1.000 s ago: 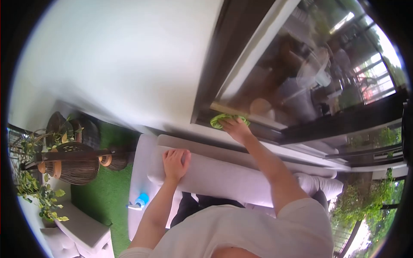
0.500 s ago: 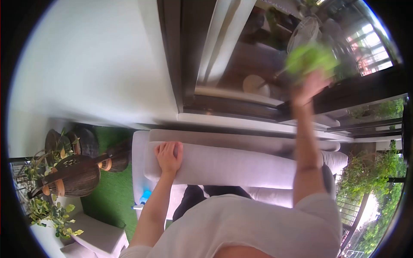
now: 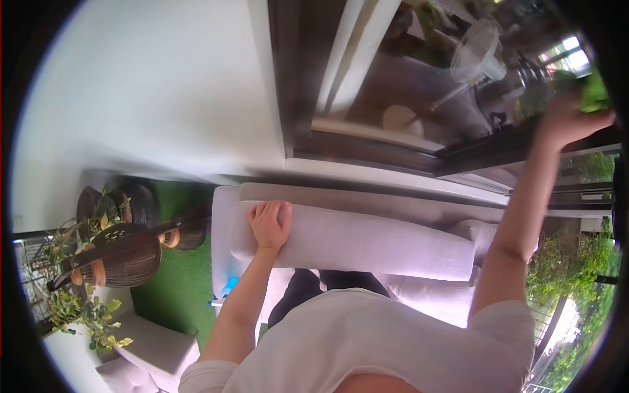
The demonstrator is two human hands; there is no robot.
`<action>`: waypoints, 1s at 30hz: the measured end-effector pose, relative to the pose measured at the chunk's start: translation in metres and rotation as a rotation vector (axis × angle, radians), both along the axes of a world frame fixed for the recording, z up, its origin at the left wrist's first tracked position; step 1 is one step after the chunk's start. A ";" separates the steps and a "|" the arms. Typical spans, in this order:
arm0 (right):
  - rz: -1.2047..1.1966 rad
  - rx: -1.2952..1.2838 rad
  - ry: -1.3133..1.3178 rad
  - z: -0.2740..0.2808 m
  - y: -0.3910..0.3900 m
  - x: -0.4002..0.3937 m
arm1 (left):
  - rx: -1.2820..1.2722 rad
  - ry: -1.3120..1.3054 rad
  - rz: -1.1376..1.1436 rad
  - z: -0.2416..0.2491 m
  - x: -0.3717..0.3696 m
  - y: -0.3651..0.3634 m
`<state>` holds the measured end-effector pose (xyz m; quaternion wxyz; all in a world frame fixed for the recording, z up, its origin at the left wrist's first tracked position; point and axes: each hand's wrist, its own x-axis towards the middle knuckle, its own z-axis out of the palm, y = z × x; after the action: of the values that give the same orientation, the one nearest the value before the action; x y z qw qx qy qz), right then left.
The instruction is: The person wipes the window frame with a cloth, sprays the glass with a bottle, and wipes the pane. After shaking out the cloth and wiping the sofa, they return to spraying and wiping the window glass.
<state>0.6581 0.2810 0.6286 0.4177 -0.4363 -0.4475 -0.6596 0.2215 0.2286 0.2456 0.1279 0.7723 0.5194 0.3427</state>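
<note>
My left hand point(image 3: 270, 224) lies on the top of the light grey sofa back cushion point(image 3: 367, 239), its fingers resting over the far edge with nothing held. Far out to the right, my right hand point(image 3: 569, 124) grips a bright green cloth point(image 3: 595, 93) at the right side of the window pane point(image 3: 419, 85). The cloth is bunched, and part of it is hidden behind the hand. Dark framing borders the glass, through which a white fan point(image 3: 477, 52) shows.
A spray bottle with blue liquid point(image 3: 229, 286) stands at the sofa's left end, partly behind my left arm. Woven lanterns point(image 3: 128, 255) and leafy plants point(image 3: 98, 321) are at the left, beside green artificial grass point(image 3: 173, 288). A white wall point(image 3: 164, 92) rises at the upper left.
My right hand has moved the green cloth from the middle of the glass to its right edge. My left hand stays on the cushion; the view has shifted slightly.
</note>
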 end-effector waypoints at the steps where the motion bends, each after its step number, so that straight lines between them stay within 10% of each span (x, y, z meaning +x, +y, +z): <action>1: 0.299 -0.144 0.083 0.038 0.006 0.021 | -0.004 0.004 0.010 0.000 0.001 0.001; 2: 0.255 -0.252 0.569 0.050 0.004 -0.080 | -0.009 -0.005 0.012 0.000 0.001 0.001; 4: -0.142 -0.128 -0.104 0.014 0.035 0.017 | -0.024 0.003 0.015 0.000 -0.002 -0.004; 5: 0.050 -0.258 -0.050 -0.020 0.033 -0.041 | -0.040 0.012 0.004 0.000 -0.002 -0.003; 12: 0.038 -1.443 -0.198 -0.420 0.010 -0.118 | -0.019 0.044 -0.015 -0.009 -0.006 -0.002; 17: 0.460 -1.654 0.369 -0.375 -0.046 -0.140 | 0.000 0.002 -0.025 -0.003 -0.004 0.000; 19: 0.594 -0.672 1.495 -0.366 -0.069 -0.104 | 0.003 -0.010 -0.016 -0.004 -0.003 -0.003; 22: -0.112 -0.415 1.547 -0.408 -0.074 0.013 | -0.011 0.005 -0.042 -0.006 -0.003 0.000; 26: -0.471 -0.515 1.797 -0.424 -0.003 -0.063 | 0.012 -0.003 -0.030 -0.013 -0.001 0.000; 30: -0.205 -0.649 1.616 -0.437 0.032 -0.201 | -0.002 0.034 -0.031 -0.013 -0.002 -0.001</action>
<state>0.4568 0.3135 0.1911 0.4010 -0.9052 -0.1387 -0.0231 0.2191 0.2277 0.2325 0.1249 0.7859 0.5099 0.3269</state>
